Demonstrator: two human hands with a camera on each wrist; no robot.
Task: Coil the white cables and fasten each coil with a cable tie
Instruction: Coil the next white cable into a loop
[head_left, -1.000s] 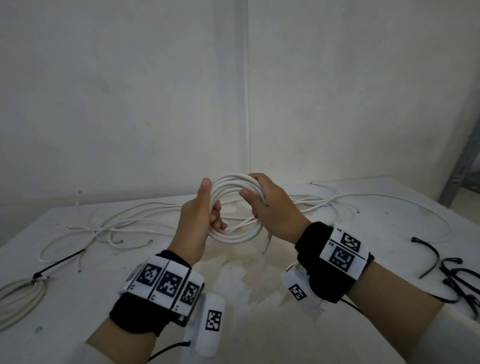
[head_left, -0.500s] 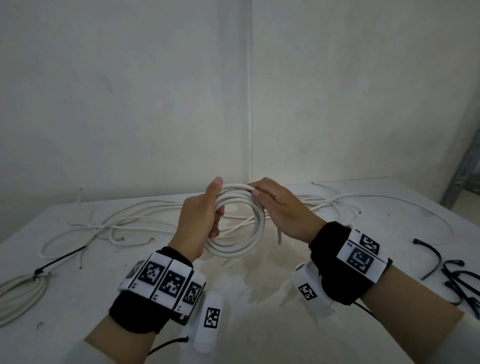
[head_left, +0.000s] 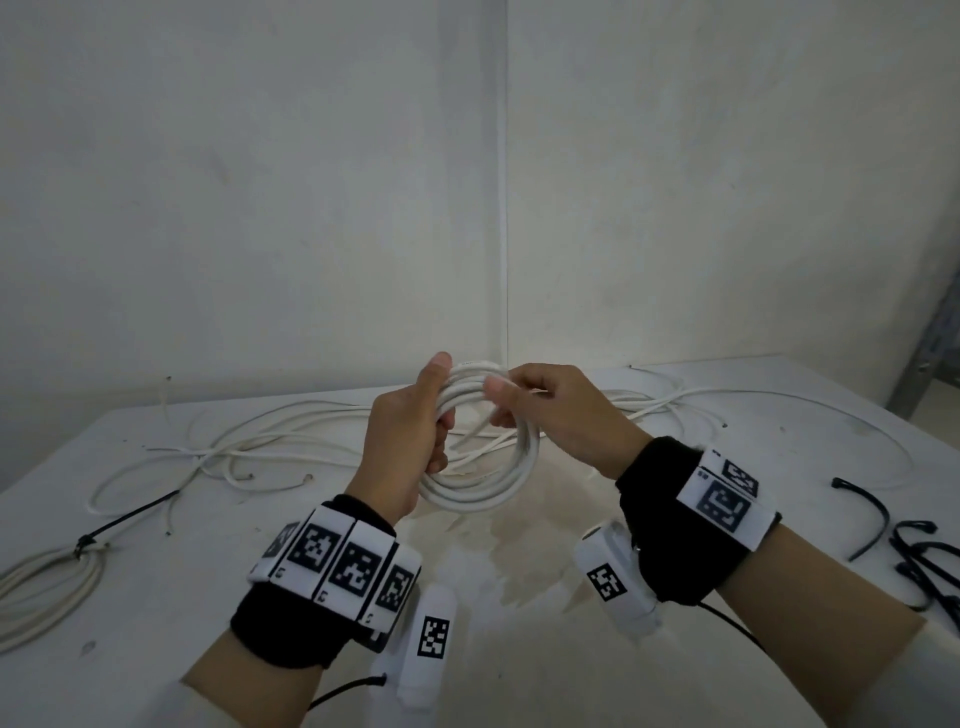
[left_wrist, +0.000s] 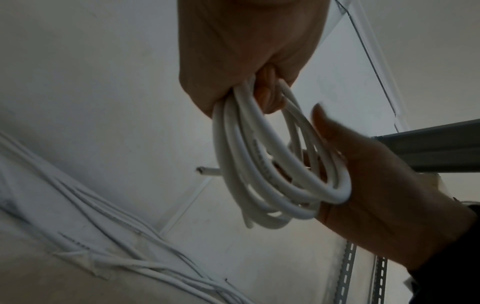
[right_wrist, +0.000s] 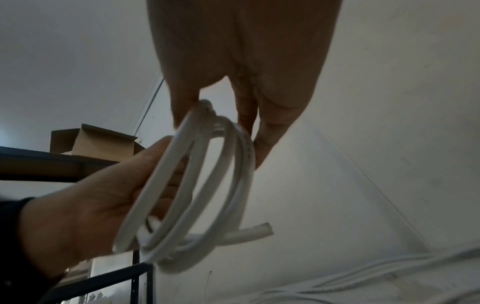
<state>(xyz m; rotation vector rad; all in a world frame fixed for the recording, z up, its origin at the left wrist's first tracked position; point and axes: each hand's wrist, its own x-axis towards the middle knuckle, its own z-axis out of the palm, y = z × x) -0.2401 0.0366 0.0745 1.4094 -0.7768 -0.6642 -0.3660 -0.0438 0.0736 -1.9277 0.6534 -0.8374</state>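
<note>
A coil of white cable (head_left: 488, 491) hangs upright above the table between both hands. My left hand (head_left: 410, 441) grips its left side, thumb up along the loops. My right hand (head_left: 550, 415) pinches the top of the coil beside that thumb. The left wrist view shows the left hand (left_wrist: 246, 51) clutching the loops of the coil (left_wrist: 241, 164), the right hand (left_wrist: 376, 195) behind them and a cut cable end (left_wrist: 207, 170) sticking out. The right wrist view shows the right hand's fingertips (right_wrist: 257, 148) at the top of the coil (right_wrist: 207, 185).
Loose white cables (head_left: 249, 441) sprawl across the back of the white table (head_left: 156, 649). A coil tied with a black tie (head_left: 47, 587) lies at the far left. Several black cable ties (head_left: 914, 551) lie at the right edge. A metal shelf frame (head_left: 930, 353) stands behind on the right.
The right hand has slid from the coil's right side up to its top, next to the left thumb. Both hands and the coil have risen slightly.
</note>
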